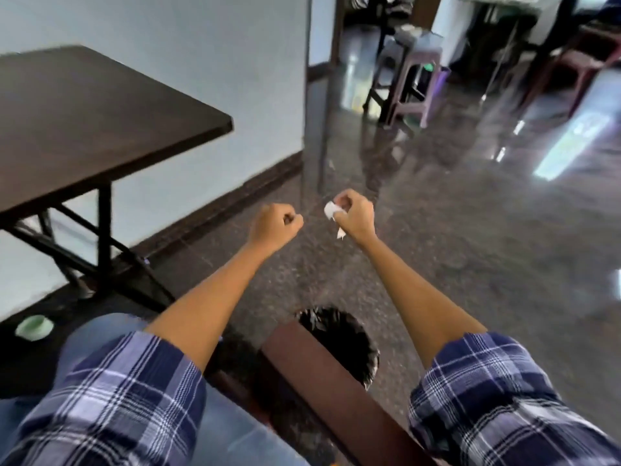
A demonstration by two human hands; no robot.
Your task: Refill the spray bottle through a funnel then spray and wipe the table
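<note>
The wad of white tissue [331,210] is pinched in the right hand [354,215], with a loose tail hanging below the curled fingers. It is held in the air over the floor [470,247], out in front of the seated person, not over the worktop.

Right hand: fingers curled, pinching the tissue. Left hand [277,225]: closed into a fist, holding nothing visible, just beside the right hand and at about the same height.

The waste bin [339,344], lined with a black bag, stands on the floor below and nearer the body than both hands, partly hidden behind a brown wooden rail [322,381]. Its opening faces up. The tissue lies forward of the bin and slightly to its right; the right hand is both the holding hand and the one nearer the opening.

The dark worktop [94,129] stands well apart to the left, against the wall. No spray bottle or funnel appears in view. A small green cup [33,327] sits on the floor under the worktop.

Judgement: wiping appears complete, and disposal of the tissue is the step in hand. That move would draw the right hand back and down until it stands over the bin opening, clear of the rail, before release.
</note>
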